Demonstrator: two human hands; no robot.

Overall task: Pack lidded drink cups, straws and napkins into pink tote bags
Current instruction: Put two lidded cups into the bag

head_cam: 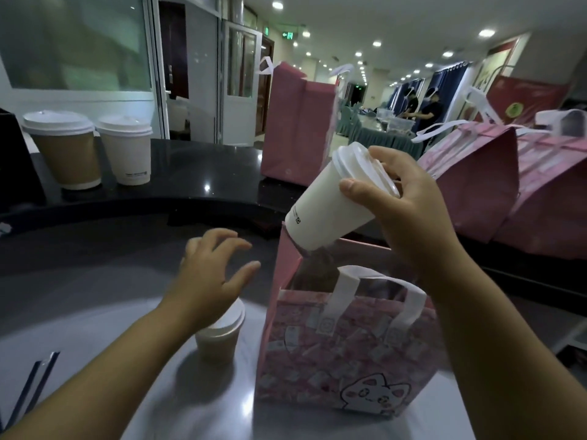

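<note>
One right hand (409,211) grips cup (320,204); left hand (211,271) splayed.

The right hand (409,211) grips a white lidded cup (327,204) by its lid end. The cup is tilted, its base low over the far left corner of an open pink tote bag (343,354) with a cartoon cat, standing near on the grey table (95,312). Left of the bag, the left hand (206,277) hovers with spread fingers above a small lidded cup (219,335). On the dark counter (197,173) at the far left stand a brown cup (63,150) and a white cup (127,147), both lidded. An upright pink bag (298,122) stands farther back, and more pink bags (508,192) lie at the right.
</note>
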